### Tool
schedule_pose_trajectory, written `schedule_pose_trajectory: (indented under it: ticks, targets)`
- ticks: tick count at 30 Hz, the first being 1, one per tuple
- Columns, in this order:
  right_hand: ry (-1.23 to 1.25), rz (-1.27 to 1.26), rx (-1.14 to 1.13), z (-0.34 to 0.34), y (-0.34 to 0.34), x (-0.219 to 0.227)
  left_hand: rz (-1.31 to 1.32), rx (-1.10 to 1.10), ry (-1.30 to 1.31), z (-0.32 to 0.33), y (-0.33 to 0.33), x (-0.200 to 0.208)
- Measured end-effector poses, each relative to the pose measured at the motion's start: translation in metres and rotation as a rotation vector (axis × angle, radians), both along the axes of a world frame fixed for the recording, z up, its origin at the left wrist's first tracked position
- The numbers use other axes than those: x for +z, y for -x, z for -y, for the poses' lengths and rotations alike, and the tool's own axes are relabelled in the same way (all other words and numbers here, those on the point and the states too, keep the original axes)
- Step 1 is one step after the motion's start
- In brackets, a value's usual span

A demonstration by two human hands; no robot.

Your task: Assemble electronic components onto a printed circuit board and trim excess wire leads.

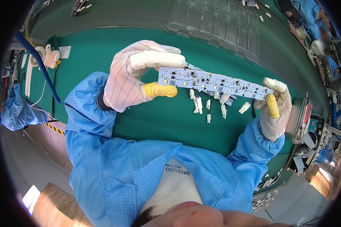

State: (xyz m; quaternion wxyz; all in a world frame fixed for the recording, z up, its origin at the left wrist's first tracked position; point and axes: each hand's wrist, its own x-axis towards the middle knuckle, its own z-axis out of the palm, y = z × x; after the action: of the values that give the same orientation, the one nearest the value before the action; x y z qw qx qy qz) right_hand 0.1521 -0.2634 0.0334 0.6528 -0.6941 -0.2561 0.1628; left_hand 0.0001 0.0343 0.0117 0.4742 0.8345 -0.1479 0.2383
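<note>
Left hand [127, 77]: grasping LED board [215, 84] by left end; right hand [275, 108]: grasping its right end; board: above green tabletop [147, 126], inward from far edge; clear tray [216, 28]: along that edge

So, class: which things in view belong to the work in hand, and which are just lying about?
Work in hand, apparently:
Circuit board strip, pinched by the left hand and right hand
White connectors just below it in view

Lying about, apparently:
Clear plastic tray
Small fan
White paper
</note>
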Motion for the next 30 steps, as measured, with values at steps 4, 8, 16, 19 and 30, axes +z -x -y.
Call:
schedule_pose_trajectory:
  ticks: [4,8,16,19,30]
  targets:
    - [0.016,-0.009,0.009,-0.0024,0.0010,0.0027,0.014,0.018,-0.009,-0.0004,0.0005,-0.0030]
    - [0.046,-0.017,-0.010,-0.0006,0.0022,0.0051,-0.029,-0.003,0.089,0.0032,-0.0028,-0.0011]
    - [0.041,-0.021,-0.020,0.0008,0.0024,0.0043,0.037,0.040,0.148,0.0044,-0.0057,-0.0066]
    - [0.045,-0.029,-0.033,-0.0016,0.0026,0.0047,0.016,0.035,0.149,0.0040,-0.0048,-0.0053]
    - [0.050,-0.032,-0.044,-0.0004,0.0025,0.0043,-0.021,-0.018,0.227,0.0050,-0.0035,-0.0054]
